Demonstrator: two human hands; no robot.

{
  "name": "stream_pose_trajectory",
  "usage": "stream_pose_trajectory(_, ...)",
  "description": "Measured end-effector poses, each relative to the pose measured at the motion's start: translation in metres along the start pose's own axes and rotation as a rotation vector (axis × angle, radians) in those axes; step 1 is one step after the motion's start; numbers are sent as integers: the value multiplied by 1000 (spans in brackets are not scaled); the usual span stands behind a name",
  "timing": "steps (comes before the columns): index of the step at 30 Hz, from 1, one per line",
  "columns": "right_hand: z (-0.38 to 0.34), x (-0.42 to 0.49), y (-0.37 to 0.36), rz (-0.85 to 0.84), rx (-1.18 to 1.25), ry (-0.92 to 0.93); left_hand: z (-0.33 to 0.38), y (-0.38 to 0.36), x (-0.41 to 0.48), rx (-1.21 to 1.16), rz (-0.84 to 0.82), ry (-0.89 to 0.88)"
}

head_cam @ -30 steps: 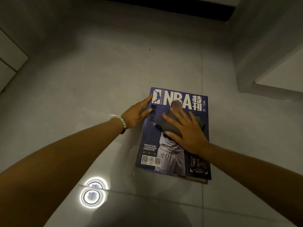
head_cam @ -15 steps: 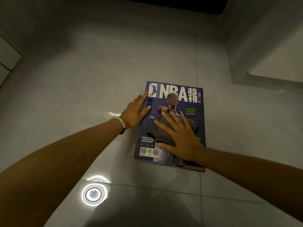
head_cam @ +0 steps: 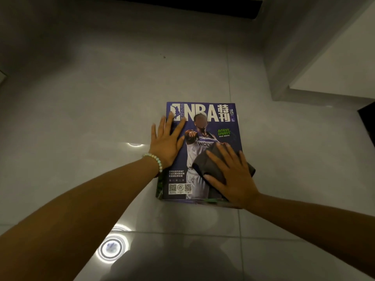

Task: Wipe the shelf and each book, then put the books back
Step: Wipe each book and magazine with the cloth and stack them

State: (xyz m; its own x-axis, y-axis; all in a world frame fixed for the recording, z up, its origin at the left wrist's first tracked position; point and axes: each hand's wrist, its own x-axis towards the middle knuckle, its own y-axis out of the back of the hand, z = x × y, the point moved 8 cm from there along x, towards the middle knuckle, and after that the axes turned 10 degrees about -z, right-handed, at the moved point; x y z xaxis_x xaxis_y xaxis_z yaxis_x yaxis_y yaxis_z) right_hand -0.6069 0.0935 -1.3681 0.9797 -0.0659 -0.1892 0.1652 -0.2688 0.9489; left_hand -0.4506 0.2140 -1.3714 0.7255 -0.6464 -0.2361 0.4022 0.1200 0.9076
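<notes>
Down on the glossy grey tiled floor (head_cam: 91, 102), a purple basketball magazine (head_cam: 215, 120) is lying face up, its title toward the far side and its QR codes toward the person. It is sitting on top of at least one more book (head_cam: 159, 186), whose greenish edge is peeking out along the near left side and the near edge; how many lie beneath cannot be told.

The left hand (head_cam: 165, 142) is resting flat on the cover's far left part, fingers straight and spread, part of the palm hanging over the left edge above the floor. It is gripping nothing. A pale bead bracelet (head_cam: 155, 160) is circling that wrist.

The right hand (head_cam: 233, 179) is pressing a dark grey cloth (head_cam: 204, 162) against the near right part of the cover, fingers straight and fanned out over the fabric, not curled round it. The cloth is sticking out past the fingertips and slightly beyond the magazine's right edge.

A white cabinet (head_cam: 316, 57) is standing at the far right, well apart from the magazine. A round ceiling-light reflection (head_cam: 111, 248) is glowing on the tile near the left forearm.
</notes>
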Motion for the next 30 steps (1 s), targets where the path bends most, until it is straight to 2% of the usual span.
stream_pose_trajectory(3, -15, -7, -9, -22, -124, 25, 22, 3, 8, 50, -6, -109)
stream_pose_trajectory(6, -10, -33, -13, 22, -163, 36, 37, 1, 18, 33, -57, -83)
stream_pose_trajectory(9, 5, -46, -14, 40, -81, -52, 43, -10, 24, 103, -112, -36)
stream_pose_trajectory(12, 24, -7, -3, -8, 8, -205, 43, -15, 23, 206, -71, -24)
stream_pose_trajectory(14, 37, 30, 8, -36, 40, -260, 43, -16, 20, 195, -48, -30)
stream_pose_trajectory(17, 45, 54, 21, 1, 37, -256, 42, 1, 22, 76, 78, -71)
stream_pose_trajectory(20, 41, 48, 18, 24, 2, -176, 33, 17, 35, 31, 170, -86)
stream_pose_trajectory(30, 66, 117, 39, 23, -15, -163, 23, 3, 48, 56, 98, -44)
